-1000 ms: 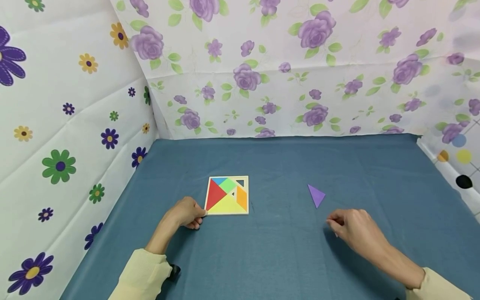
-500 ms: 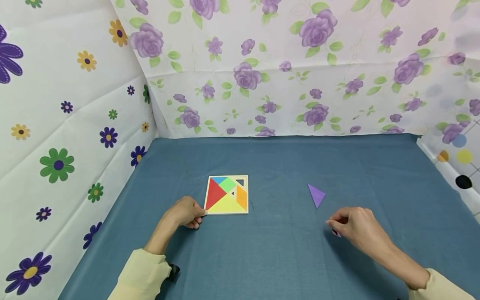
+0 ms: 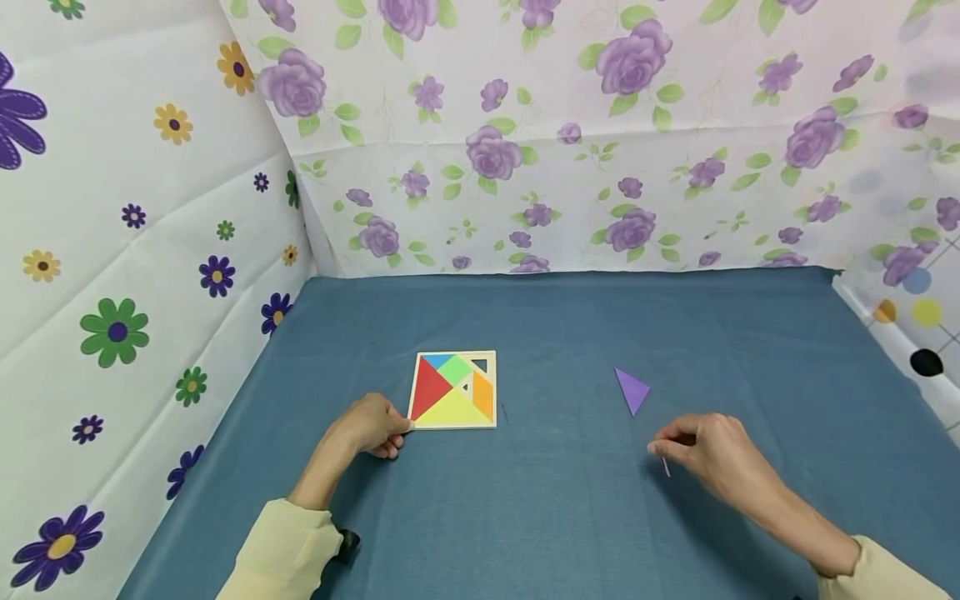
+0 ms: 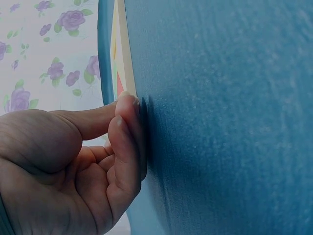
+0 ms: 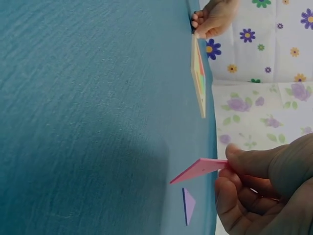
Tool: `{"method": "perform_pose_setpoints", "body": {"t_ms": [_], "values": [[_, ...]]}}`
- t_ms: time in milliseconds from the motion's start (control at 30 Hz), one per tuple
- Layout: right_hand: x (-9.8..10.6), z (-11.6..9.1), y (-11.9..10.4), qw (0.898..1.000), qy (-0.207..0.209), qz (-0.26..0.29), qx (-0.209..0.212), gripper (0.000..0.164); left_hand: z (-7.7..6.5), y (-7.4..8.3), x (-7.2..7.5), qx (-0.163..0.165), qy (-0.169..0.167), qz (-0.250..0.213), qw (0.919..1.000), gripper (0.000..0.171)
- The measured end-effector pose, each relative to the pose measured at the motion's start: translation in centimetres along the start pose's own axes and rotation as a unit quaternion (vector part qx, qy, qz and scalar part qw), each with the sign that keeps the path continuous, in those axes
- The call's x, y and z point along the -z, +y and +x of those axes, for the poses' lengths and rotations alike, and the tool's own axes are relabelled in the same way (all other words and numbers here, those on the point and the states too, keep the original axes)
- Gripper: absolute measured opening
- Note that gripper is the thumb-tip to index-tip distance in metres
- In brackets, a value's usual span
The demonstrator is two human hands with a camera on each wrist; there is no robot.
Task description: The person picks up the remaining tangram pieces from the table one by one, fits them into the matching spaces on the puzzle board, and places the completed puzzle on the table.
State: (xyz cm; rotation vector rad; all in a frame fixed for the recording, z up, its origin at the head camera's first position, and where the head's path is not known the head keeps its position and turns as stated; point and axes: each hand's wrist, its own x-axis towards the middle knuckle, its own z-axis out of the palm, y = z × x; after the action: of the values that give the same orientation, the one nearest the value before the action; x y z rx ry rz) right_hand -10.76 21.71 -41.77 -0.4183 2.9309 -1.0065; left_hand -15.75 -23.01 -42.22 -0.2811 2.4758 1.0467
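Observation:
A square tangram board (image 3: 453, 428) with a pale wooden frame lies left of centre. Red (image 3: 431, 389), yellow (image 3: 454, 411), blue, green and orange pieces sit in it; two dark gaps show at its right side. My left hand (image 3: 372, 426) pinches the board's near left corner between thumb and fingers. My right hand (image 3: 716, 457) is above the cloth at the right, thumb and fingertips pinching a pink tangram piece (image 5: 200, 169), seen nearly edge-on in the head view. Beyond that hand, a purple triangle piece (image 3: 633, 392) lies flat on the cloth.
A blue cloth (image 3: 555, 517) covers the table. Floral sheets stand behind it (image 3: 555, 192) and along the left side (image 3: 165, 275). At the right edge hangs a white sheet with coloured dots (image 3: 927, 313).
The pink piece has turned in my right fingertips, from mostly hidden to hanging edge-on below them. My right hand has barely shifted. The left hand and board stay still.

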Motion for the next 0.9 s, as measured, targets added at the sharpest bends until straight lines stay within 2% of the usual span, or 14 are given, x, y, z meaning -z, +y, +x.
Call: {"method": "perform_pose_setpoints", "body": {"t_ms": [233, 600, 900], "values": [[0.0, 0.7, -0.3, 1.000, 0.009, 0.018, 0.009, 0.005, 0.1, 0.0, 0.1, 0.003, -0.003, 0.004, 1.0000, 0.021], [-0.6, 2.1, -1.1, 0.998, 0.032, 0.026, 0.045, 0.006, 0.1, 0.1, 0.1, 0.012, -0.004, 0.007, 0.9999, 0.021], [-1.0, 3.2, -1.9, 0.997, 0.037, 0.046, 0.054, 0.010, 0.1, 0.1, 0.2, 0.017, -0.004, 0.007, 0.9998, 0.022]]}}
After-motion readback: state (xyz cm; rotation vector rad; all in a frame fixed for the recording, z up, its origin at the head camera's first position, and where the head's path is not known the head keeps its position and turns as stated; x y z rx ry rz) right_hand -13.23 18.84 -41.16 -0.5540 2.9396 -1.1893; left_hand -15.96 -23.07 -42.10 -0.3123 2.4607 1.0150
